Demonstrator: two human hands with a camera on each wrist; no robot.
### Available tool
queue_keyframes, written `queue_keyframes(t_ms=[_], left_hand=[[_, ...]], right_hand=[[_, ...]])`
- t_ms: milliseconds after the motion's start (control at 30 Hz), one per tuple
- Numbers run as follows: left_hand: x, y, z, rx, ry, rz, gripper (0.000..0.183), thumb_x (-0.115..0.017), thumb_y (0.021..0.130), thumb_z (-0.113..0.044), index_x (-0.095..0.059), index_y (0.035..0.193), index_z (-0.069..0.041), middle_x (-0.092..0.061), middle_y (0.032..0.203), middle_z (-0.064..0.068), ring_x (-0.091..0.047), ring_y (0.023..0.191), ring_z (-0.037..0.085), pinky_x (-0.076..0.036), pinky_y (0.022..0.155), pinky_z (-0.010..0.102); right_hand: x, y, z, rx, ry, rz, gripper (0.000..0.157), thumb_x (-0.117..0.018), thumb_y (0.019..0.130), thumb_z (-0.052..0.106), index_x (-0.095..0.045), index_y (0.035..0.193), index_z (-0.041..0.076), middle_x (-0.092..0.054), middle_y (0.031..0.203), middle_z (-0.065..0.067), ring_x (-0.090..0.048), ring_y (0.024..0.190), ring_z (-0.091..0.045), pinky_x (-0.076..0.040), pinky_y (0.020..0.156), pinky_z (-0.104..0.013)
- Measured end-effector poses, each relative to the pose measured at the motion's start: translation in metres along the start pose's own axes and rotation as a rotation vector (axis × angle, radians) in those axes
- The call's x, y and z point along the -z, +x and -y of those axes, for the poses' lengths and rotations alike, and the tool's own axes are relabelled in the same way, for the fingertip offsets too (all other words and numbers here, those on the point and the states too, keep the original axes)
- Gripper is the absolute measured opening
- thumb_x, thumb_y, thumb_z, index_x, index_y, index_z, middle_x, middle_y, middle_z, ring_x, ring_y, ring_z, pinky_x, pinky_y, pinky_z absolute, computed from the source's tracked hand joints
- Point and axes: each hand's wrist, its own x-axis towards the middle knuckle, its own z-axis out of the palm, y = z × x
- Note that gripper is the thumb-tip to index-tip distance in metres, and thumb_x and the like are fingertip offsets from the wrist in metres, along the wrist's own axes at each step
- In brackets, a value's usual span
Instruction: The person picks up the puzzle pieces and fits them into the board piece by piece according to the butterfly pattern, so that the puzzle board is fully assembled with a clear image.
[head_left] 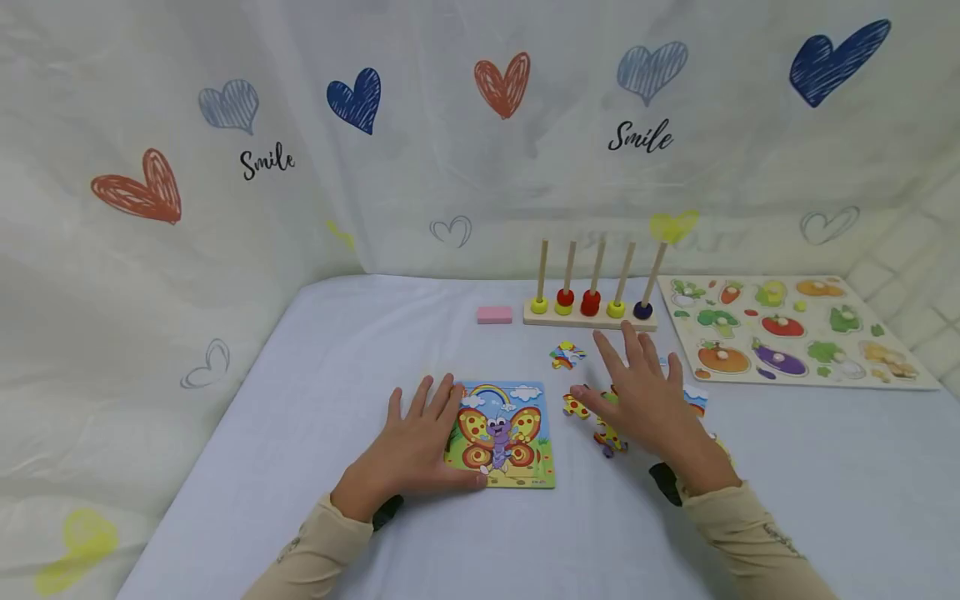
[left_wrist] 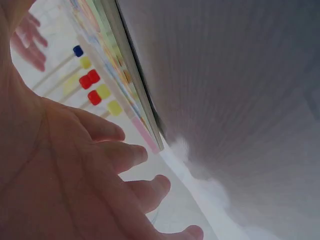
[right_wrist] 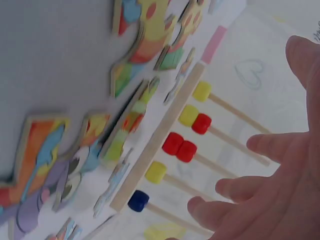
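A square butterfly picture board (head_left: 498, 433) lies flat on the white table. My left hand (head_left: 420, 442) rests at its left edge, fingers spread and straight, the thumb along the lower left corner. My right hand (head_left: 637, 400) hovers with spread fingers over loose jigsaw pieces. Among them are a yellow spotted piece (head_left: 576, 407), another piece (head_left: 611, 442) by the palm, and a rainbow piece (head_left: 567, 355) beyond the thumb. In the right wrist view, a piece with cartoon eyes (right_wrist: 70, 182) lies below the hand. Some pieces are partly hidden under the right hand.
A wooden peg stand (head_left: 588, 317) with coloured beads on upright rods stands at the back. Left of it lies a pink block (head_left: 495, 315). A vegetable puzzle board (head_left: 795, 333) covers the back right. Behind the table hangs a white curtain (head_left: 435, 167) printed with hearts.
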Motion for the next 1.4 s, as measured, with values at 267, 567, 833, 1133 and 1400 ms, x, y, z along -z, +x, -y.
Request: queue_keyframes(t_ms=[267, 567, 833, 1133, 1400], left_hand=[[0.007, -0.001, 0.005, 0.021, -0.006, 0.06, 0.129, -0.073, 0.082, -0.081, -0.019, 0.172, -0.006, -0.008, 0.18, 0.011, -0.006, 0.163, 0.042, -0.004, 0.121, 0.076], [0.007, -0.002, 0.01, 0.026, -0.038, 0.1, 0.132, -0.078, 0.08, -0.077, -0.018, 0.171, -0.003, -0.007, 0.179, 0.014, -0.006, 0.162, 0.044, -0.003, 0.12, 0.077], [0.007, -0.001, 0.008, 0.033, -0.004, 0.095, 0.133, -0.079, 0.078, -0.079, -0.021, 0.171, -0.003, -0.009, 0.179, 0.014, -0.009, 0.162, 0.044, -0.007, 0.12, 0.078], [0.01, -0.003, 0.005, 0.037, -0.013, 0.092, 0.133, -0.081, 0.078, -0.077, -0.021, 0.17, -0.002, -0.009, 0.179, 0.015, -0.009, 0.162, 0.045, -0.008, 0.12, 0.077], [0.009, -0.004, 0.003, 0.04, -0.012, 0.082, 0.133, -0.081, 0.078, -0.077, -0.021, 0.17, -0.002, -0.011, 0.178, 0.015, -0.012, 0.162, 0.045, -0.009, 0.12, 0.077]], right_hand=[[-0.017, -0.001, 0.02, 0.1, 0.047, 0.02, 0.09, -0.071, 0.101, 0.055, -0.034, 0.168, 0.008, -0.015, 0.173, -0.03, -0.014, 0.158, -0.054, -0.004, 0.117, -0.081], [-0.037, -0.008, 0.051, 0.263, 0.018, 0.006, 0.089, -0.077, 0.096, 0.055, -0.042, 0.165, 0.01, -0.024, 0.172, -0.027, -0.023, 0.157, -0.05, -0.015, 0.119, -0.078], [-0.038, -0.017, 0.073, 0.363, 0.03, 0.136, 0.076, -0.081, 0.092, 0.057, -0.061, 0.15, 0.011, -0.026, 0.173, -0.024, -0.02, 0.159, -0.049, -0.017, 0.12, -0.075], [-0.037, -0.021, 0.074, 0.413, 0.121, 0.23, 0.042, -0.089, 0.086, 0.048, -0.069, 0.111, 0.021, -0.037, 0.167, -0.025, -0.016, 0.158, -0.053, -0.016, 0.118, -0.079], [-0.036, -0.02, 0.076, 0.354, 0.231, 0.313, 0.044, -0.093, 0.086, 0.036, -0.06, 0.108, 0.017, -0.046, 0.159, -0.02, -0.02, 0.159, -0.046, -0.014, 0.125, -0.068]])
